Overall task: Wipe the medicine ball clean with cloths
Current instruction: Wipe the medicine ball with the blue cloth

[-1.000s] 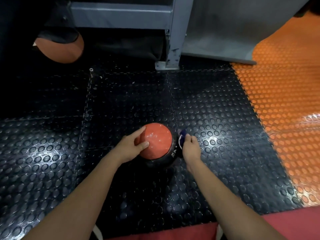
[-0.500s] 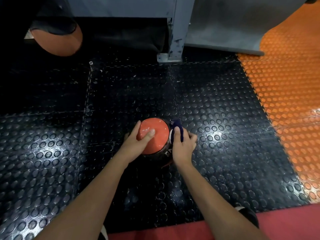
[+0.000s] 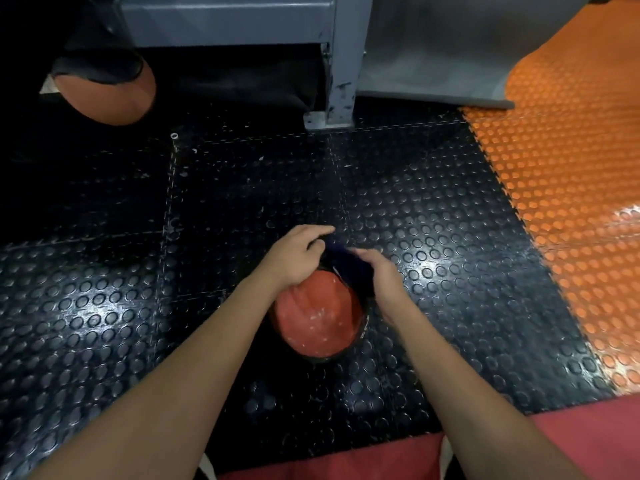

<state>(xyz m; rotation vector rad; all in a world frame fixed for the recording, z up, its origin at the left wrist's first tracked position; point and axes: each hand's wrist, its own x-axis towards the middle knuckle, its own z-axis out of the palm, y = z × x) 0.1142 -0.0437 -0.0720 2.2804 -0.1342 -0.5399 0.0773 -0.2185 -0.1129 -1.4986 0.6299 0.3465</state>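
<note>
The dark cloth [image 3: 349, 268] had been brought over the medicine ball [image 3: 317, 315] at frame centre — now gripped by both left hand [image 3: 294, 258] and right hand [image 3: 382, 277] — so wiping seemed underway.

Dim indoor light from overhead leaves bright glare patches on the studded black floor mat [image 3: 433, 202] and orange mat [image 3: 571, 202]. The upper left sinks into near-black shadow. Wide-angle bending curves the edges, and the right hand [image 3: 384, 275] shows motion blur.
</note>
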